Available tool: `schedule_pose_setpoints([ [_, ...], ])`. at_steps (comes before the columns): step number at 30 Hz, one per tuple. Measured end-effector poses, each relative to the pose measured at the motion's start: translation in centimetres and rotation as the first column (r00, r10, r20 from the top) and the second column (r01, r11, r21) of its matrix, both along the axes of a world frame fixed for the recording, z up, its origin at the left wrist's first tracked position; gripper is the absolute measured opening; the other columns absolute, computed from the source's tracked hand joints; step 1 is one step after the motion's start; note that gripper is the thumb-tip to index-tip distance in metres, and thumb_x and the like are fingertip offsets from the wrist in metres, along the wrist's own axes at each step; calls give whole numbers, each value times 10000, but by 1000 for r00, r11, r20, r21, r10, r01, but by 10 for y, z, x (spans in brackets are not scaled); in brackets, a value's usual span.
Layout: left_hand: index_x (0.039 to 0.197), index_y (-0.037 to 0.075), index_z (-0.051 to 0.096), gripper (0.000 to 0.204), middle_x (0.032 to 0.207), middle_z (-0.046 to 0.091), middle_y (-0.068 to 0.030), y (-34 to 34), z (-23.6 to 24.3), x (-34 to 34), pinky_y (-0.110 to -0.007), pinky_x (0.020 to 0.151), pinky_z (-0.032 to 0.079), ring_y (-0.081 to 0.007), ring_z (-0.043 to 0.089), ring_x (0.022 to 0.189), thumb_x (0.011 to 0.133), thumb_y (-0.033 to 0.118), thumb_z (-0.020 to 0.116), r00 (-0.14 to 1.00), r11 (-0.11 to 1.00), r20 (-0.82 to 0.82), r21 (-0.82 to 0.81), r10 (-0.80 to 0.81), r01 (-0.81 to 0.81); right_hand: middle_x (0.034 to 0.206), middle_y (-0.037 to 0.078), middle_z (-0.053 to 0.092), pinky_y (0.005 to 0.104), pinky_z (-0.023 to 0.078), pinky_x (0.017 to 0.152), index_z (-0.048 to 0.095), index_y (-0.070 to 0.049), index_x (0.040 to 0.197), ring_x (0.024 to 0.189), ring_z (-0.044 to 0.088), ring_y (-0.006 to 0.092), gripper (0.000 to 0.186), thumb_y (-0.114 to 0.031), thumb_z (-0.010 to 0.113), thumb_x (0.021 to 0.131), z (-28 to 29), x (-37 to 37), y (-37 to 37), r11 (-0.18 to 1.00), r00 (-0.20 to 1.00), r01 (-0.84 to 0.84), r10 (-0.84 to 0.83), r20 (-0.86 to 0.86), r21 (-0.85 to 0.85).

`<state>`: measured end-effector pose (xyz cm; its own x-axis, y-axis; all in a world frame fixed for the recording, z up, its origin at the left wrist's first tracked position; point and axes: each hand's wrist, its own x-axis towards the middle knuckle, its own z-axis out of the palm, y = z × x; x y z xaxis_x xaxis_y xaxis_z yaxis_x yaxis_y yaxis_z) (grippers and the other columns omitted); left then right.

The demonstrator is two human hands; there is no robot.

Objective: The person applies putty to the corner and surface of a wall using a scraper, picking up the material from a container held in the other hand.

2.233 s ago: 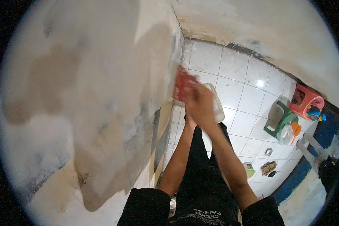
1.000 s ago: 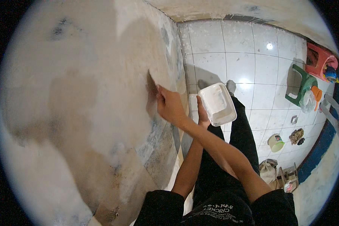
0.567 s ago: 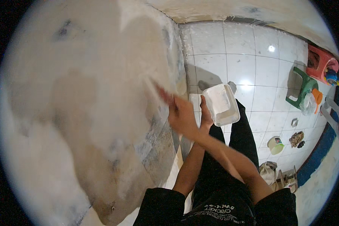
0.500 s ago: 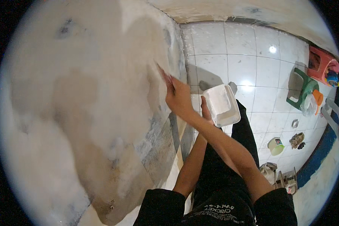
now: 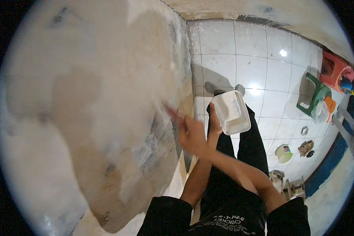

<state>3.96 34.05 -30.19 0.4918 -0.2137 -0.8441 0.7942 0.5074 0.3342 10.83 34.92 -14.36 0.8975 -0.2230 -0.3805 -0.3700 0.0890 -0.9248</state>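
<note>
My right arm crosses over the left one, and my right hand [image 5: 192, 135] is closed around a reddish scraper [image 5: 173, 114], blurred by motion. The scraper's thin edge meets or nearly meets the patchy, whitish-plastered wall [image 5: 118, 98] on the left; I cannot tell whether it touches. Under and beside it, my left hand [image 5: 215, 122] grips the left side of a white rectangular tub [image 5: 240, 126], thumb along the rim. Smooth white paste lies inside the tub, mostly toward its far end.
White floor tiles [image 5: 251, 70] spread beyond my legs. At the right stand a red stool [image 5: 334, 70] and a green stool [image 5: 316, 96], with an orange item and a clear plastic bag beside them. Farther down are a pale bucket [image 5: 283, 154] and a crumpled brown cloth [image 5: 306, 148].
My right hand and the scraper have moved down the wall, toward me. The tub has stayed nearly in place in my left hand.
</note>
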Motion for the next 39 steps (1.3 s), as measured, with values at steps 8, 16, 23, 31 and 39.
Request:
schedule_pose_setpoints([
  [8, 1350, 33, 390, 823, 1304, 492, -123, -21, -35, -33, -399, 1031, 365, -273, 487, 1188, 860, 695, 388, 993, 996, -110, -86, -39, 30, 676, 265, 554, 383, 418, 504, 579, 59, 1029, 582, 584, 391, 214, 20, 492, 837, -111, 48, 30, 979, 988, 123, -105, 114, -163],
  [16, 1318, 18, 424, 772, 1257, 522, -126, -28, -49, -49, -373, 999, 395, -246, 514, 1149, 889, 658, 380, 999, 989, 33, -148, 9, -4, 721, 249, 574, 385, 448, 514, 490, 4, 1270, 567, 591, 343, 467, 40, 519, 805, 10, -34, 44, 983, 992, -93, 78, 100, 156],
  [23, 1348, 38, 384, 786, 1303, 478, -140, -10, -55, -60, -414, 1030, 364, -272, 465, 1204, 884, 672, 368, 995, 995, -66, 66, 78, -73, 712, 230, 595, 373, 449, 564, 593, 30, 913, 661, 629, 333, 132, -67, 519, 864, -39, 21, -9, 998, 999, 48, -48, -5, -38],
  [31, 1321, 18, 406, 788, 1259, 504, -133, -19, -52, -69, -394, 1008, 373, -256, 485, 1161, 882, 671, 382, 981, 993, -174, 94, 87, -72, 913, 292, 615, 359, 496, 667, 532, 35, 1218, 768, 632, 404, 446, 75, 485, 776, -87, 106, 4, 979, 956, 146, -104, 274, -139],
  [39, 1328, 26, 394, 803, 1257, 498, -123, -8, -50, -58, -399, 1008, 371, -264, 478, 1160, 866, 683, 403, 983, 988, -141, 116, 118, -102, 944, 241, 634, 347, 499, 673, 604, -14, 1099, 823, 657, 336, 335, 66, 487, 795, -40, 12, -23, 997, 975, -56, 44, 219, 50],
])
